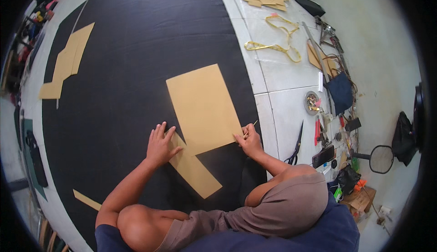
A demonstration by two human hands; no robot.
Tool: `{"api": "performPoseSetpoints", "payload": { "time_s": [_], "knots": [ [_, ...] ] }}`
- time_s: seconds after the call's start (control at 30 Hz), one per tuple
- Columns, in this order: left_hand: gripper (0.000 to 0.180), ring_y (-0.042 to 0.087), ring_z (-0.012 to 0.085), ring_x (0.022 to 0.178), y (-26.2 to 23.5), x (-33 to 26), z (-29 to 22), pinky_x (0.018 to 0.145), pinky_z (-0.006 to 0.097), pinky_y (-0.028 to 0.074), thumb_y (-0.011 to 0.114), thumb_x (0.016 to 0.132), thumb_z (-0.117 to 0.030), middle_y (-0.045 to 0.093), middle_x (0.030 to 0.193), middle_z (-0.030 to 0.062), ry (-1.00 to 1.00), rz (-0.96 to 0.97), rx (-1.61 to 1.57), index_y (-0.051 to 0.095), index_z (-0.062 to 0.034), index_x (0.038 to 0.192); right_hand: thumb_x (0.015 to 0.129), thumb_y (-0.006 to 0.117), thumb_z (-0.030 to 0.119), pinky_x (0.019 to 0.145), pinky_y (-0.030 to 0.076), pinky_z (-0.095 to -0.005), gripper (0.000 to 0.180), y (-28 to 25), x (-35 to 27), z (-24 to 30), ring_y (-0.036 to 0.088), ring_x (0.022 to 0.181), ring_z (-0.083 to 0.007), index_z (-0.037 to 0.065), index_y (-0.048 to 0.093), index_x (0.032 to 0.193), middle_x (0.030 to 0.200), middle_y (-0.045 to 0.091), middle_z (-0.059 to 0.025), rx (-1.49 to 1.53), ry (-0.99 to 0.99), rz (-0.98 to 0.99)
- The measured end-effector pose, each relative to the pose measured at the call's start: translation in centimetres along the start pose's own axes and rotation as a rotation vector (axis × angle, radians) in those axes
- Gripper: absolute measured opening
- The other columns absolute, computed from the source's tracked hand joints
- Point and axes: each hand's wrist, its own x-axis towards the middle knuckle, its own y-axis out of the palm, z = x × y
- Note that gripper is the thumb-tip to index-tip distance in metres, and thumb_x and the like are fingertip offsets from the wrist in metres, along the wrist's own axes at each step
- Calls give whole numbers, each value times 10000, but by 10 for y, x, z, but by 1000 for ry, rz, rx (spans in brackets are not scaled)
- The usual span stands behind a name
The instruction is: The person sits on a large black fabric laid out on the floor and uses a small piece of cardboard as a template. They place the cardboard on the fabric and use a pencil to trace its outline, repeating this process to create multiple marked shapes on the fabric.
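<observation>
A large black cloth lies spread on the floor beneath my hands. On it rests a big rectangular tan card pattern piece. A narrower tan card strip lies slantwise at its near left corner. My left hand presses on the strip's upper end and the cloth beside it, fingers spread. At the big piece's near right corner, my right hand pinches a thin yellowish stick, pencil-like. Its fingertips touch or nearly touch the card edge.
More card pieces lie at the far left, and another strip near my left arm. To the right on the tiles are black scissors, a phone, a red cutter, an ashtray and a yellow measuring tape.
</observation>
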Motion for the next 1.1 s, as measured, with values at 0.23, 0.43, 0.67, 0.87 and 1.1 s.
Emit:
{"api": "performPoseSetpoints", "payload": {
  "time_s": [0.23, 0.43, 0.67, 0.87, 1.1],
  "knots": [
    [970, 289, 423, 1515, 7, -40, 30, 1234, 557, 240, 887, 726, -460, 295, 1637, 221, -62, -23, -3, 441, -179, 1540, 861, 817, 267, 651, 489, -420, 425, 0, -3, 11, 607, 682, -322, 72, 460, 983, 757, 565, -115, -107, 38, 40],
    [977, 309, 431, 1502, -20, -44, 53, 1220, 583, 259, 928, 687, -369, 304, 1627, 232, -191, 45, 33, 451, -209, 1525, 887, 765, 390, 700, 504, -499, 428, 9, 5, 25, 691, 819, -402, 94, 487, 1022, 847, 678, -157, -315, 51, 37],
    [1099, 479, 418, 1316, -15, -48, 47, 1095, 497, 433, 944, 658, -439, 464, 1419, 228, -340, -62, -61, 379, -75, 1528, 888, 775, 368, 650, 508, -496, 425, -1, 11, 37, 682, 729, -401, 84, 468, 961, 741, 650, -134, -323, -13, 172],
    [929, 555, 382, 1170, -8, -49, 63, 993, 481, 481, 967, 619, -394, 550, 1236, 173, -396, -106, -138, 515, -60, 1359, 870, 818, 346, 605, 490, -458, 455, 7, 13, 24, 656, 679, -386, 63, 471, 952, 699, 599, -165, -365, -139, 48],
    [714, 583, 380, 1157, -16, -48, 84, 983, 451, 499, 924, 718, -277, 596, 1216, 176, -420, -26, -299, 547, -48, 1279, 880, 811, 343, 614, 493, -473, 453, 2, 14, 27, 647, 677, -388, 57, 479, 996, 717, 613, -157, -318, -30, 124]
  ]
}}
